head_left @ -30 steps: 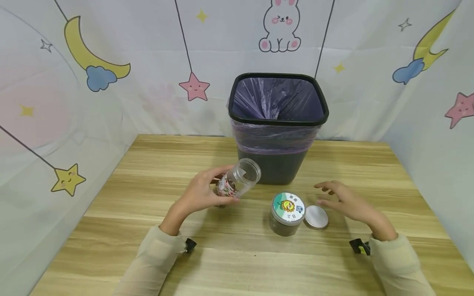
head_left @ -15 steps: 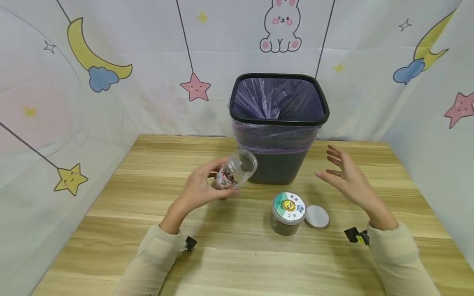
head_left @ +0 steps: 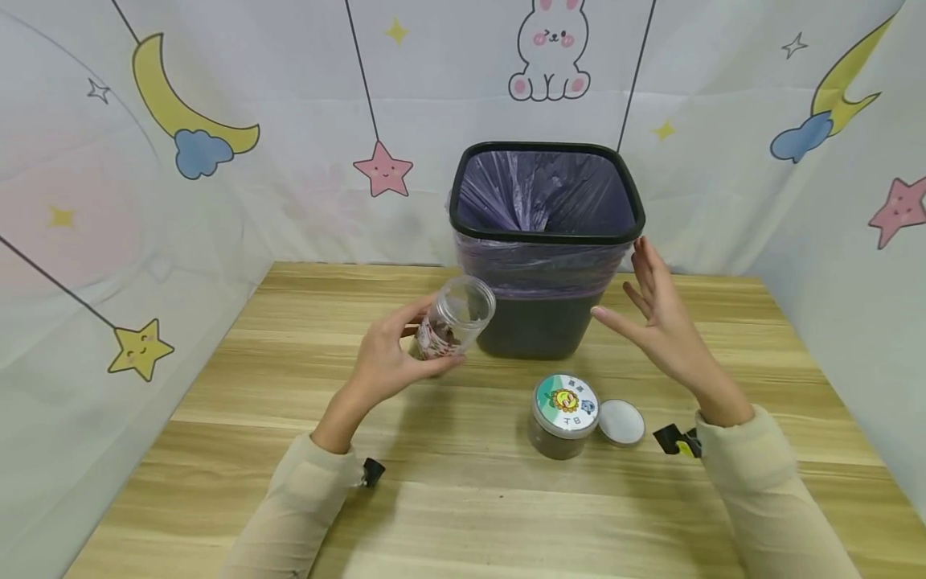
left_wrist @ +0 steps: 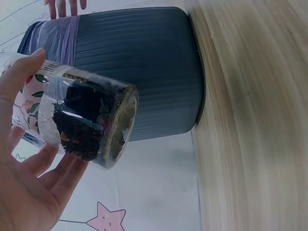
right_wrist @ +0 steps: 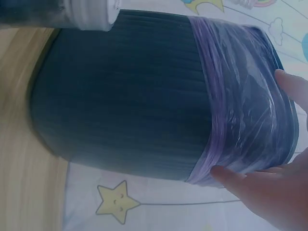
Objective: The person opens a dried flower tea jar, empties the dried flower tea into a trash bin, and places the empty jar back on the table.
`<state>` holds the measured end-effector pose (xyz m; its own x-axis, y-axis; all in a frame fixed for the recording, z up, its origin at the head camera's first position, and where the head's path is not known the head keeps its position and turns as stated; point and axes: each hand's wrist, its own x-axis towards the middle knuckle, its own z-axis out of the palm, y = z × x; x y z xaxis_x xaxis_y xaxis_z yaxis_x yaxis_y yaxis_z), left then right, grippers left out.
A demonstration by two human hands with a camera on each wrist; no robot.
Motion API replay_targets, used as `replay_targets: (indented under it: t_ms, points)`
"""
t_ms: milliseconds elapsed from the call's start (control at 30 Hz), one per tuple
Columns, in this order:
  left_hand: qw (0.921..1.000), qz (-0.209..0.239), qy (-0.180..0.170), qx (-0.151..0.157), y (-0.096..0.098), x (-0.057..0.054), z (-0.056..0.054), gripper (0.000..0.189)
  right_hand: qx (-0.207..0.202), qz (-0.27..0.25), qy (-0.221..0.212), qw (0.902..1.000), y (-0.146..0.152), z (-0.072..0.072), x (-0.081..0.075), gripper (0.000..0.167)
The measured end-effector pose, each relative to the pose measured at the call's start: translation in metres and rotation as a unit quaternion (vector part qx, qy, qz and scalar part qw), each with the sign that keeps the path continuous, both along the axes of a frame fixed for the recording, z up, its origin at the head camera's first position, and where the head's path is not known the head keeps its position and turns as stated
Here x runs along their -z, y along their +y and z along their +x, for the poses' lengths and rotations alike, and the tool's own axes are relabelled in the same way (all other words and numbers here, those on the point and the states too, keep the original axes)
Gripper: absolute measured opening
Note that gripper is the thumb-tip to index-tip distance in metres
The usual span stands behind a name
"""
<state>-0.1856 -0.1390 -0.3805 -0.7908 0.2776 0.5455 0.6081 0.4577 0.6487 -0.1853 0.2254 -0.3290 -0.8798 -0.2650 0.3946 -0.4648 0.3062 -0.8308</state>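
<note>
My left hand (head_left: 391, 354) grips a clear plastic jar (head_left: 466, 307) around its flowered label, thumb on one side and fingers on the other. The jar is open and tilted, its mouth toward the bin. Dark, crumbly stuff (left_wrist: 84, 120) lies in its lower part in the left wrist view. My right hand (head_left: 669, 334) is beside the right side of the black trash bin (head_left: 538, 326), fingers extended and holding nothing. Its fingertips are close to the bin's purple liner (right_wrist: 245, 106); whether they touch cannot be told.
In front of the bin, a lidded jar (head_left: 564, 414) with a sunflower picture stands on the wooden table (head_left: 463, 523). A round, pale lid (head_left: 622, 422) lies just right of it. A printed white curtain (head_left: 311, 145) hangs behind.
My right hand has gone from near the loose lid up and forward to the bin's right side. The left hand has raised the jar slightly and shifted it left.
</note>
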Motion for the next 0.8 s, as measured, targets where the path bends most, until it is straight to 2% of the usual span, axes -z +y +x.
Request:
replay_targets:
  t_ms: [267,400,533,667,800]
  points:
    - [0.9997,0.009,0.019,-0.016,-0.003,-0.004,-0.002,0.083,0.005,-0.047,0.013,0.9988,-0.016,-0.009,-0.009,0.099]
    - [0.9995,0.011,0.018,-0.022,-0.004,-0.005,-0.003,0.083,0.024,-0.106,0.004,0.9941,-0.021,-0.009,-0.011,0.094]
    - [0.9994,0.017,0.020,-0.023,-0.005,-0.007,-0.003,0.082,0.046,-0.154,-0.007,0.9870,-0.025,-0.011,-0.016,0.098]
    - [0.9993,0.025,0.018,-0.019,-0.005,-0.008,-0.004,0.084,0.058,-0.155,-0.004,0.9861,-0.027,-0.015,-0.023,0.104]
    - [0.9993,0.026,0.014,-0.021,-0.005,-0.010,-0.005,0.083,0.071,-0.140,0.012,0.9875,-0.030,-0.020,-0.029,0.100]
